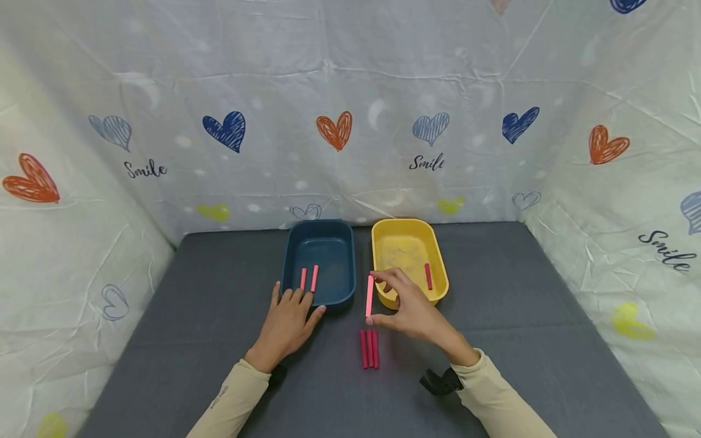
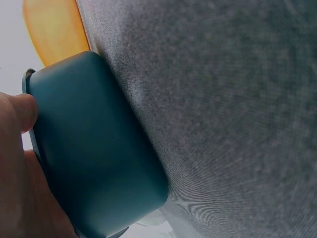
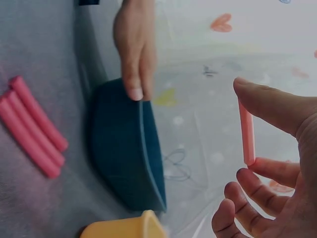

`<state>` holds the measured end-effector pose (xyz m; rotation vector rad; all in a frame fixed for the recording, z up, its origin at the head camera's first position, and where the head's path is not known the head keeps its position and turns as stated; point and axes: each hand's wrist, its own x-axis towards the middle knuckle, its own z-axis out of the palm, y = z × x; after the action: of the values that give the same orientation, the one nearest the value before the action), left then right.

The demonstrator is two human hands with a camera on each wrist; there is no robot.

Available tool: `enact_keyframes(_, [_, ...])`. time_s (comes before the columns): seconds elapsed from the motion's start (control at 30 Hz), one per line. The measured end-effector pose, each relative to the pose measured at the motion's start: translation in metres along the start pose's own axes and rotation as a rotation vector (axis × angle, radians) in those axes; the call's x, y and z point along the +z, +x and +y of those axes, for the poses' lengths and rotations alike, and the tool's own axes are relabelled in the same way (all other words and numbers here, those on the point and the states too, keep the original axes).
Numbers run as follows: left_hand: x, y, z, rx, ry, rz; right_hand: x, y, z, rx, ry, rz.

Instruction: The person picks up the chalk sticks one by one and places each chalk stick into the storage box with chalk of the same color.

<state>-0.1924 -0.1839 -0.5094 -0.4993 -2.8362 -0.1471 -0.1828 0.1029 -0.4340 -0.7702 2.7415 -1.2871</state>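
My right hand (image 1: 411, 310) pinches a light pink stick (image 1: 369, 296) lengthwise, thumb at one end and a fingertip at the other. It hovers just left of the yellow bin's near part; the right wrist view shows the same stick (image 3: 247, 133) with the other fingers apart from it. My left hand (image 1: 287, 325) rests on the near rim of a dark blue bin (image 1: 320, 226), fingers reaching over the edge, thumb (image 2: 26, 111) at the rim. Inside that bin lie two light pink sticks (image 1: 314, 278). A darker pink stick (image 1: 428, 277) lies in the yellow bin (image 1: 408, 224).
Three darker pink sticks (image 1: 369, 350) lie side by side on the grey tablecloth (image 1: 230, 292), nearer than the bins. Behind and at both sides hangs a white curtain (image 1: 285, 170) printed with hearts. Black bands (image 1: 440, 382) circle the wrists.
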Motion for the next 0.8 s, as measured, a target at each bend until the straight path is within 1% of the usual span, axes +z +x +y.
enact_keyframes(0.2, [0.001, 0.0, 0.0, 0.001, 0.004, 0.012, -0.003, 0.011, -0.011, -0.002, 0.004, 0.025])
enact_keyframes(0.43, [0.0, -0.001, 0.001, -0.01, 0.014, 0.007, 0.003, 0.026, -0.018, -0.06, -0.003, 0.044])
enact_keyframes(0.53, [0.0, -0.001, 0.001, -0.011, 0.019, 0.002, 0.007, 0.034, -0.019, -0.072, 0.002, 0.048])
enact_keyframes(0.8, [0.0, 0.0, 0.002, -0.013, 0.003, -0.008, 0.016, 0.057, -0.016, -0.045, 0.018, 0.049])
